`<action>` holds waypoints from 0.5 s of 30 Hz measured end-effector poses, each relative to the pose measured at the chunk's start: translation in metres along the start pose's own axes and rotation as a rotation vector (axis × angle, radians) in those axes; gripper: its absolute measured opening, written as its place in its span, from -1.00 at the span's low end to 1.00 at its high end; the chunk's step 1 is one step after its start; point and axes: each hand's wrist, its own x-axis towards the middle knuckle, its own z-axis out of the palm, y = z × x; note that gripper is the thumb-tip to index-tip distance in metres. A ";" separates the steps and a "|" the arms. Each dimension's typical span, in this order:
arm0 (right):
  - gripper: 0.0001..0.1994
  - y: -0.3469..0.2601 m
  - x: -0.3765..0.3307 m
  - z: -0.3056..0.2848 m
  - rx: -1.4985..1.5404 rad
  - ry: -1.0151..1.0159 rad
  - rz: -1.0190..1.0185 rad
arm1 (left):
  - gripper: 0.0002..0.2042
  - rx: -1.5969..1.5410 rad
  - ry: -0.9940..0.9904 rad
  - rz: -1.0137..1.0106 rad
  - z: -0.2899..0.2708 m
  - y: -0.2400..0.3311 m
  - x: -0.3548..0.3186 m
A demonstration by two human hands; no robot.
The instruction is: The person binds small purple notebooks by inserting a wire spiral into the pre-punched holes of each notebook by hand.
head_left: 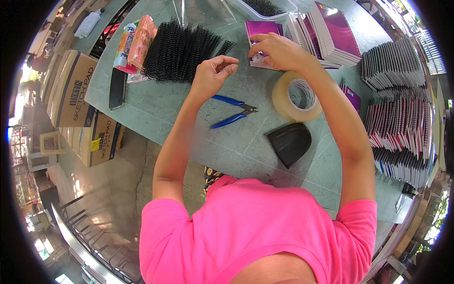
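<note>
My left hand (213, 78) is raised over the table beside a pile of black plastic binding coils (175, 52). Its fingers are loosely curled, with a gap to the thumb and nothing visible between them. My right hand (281, 51) reaches over a purple-covered booklet (260, 27), its fingers apart and the tips at the cover; whether they touch it I cannot tell. Below my left hand lie blue-handled cutting pliers (236, 113), jaws toward the right. A big roll of clear tape (283, 102) sits under my right forearm, with a black rounded block (291, 142) nearer me.
Stacked purple booklets (336, 35) stand beyond my right forearm. Coil-bound notebooks (397, 118) pile along the right edge. A clear plastic tub (288, 7) with black coils is at the back. Colourful packets (142, 40) lie left; cardboard boxes (71, 90) stand past the table's left edge.
</note>
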 end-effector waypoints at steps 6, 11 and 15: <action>-0.68 0.002 0.000 -0.011 0.158 -0.054 0.020 | -0.79 0.004 0.012 -0.018 -0.005 0.005 -0.004; -0.68 0.009 -0.001 -0.004 0.123 0.009 -0.048 | -0.79 0.012 0.010 -0.013 -0.004 -0.002 -0.007; -0.70 0.009 -0.001 -0.001 0.068 0.012 -0.060 | -0.78 -0.001 -0.003 -0.009 -0.005 0.000 -0.010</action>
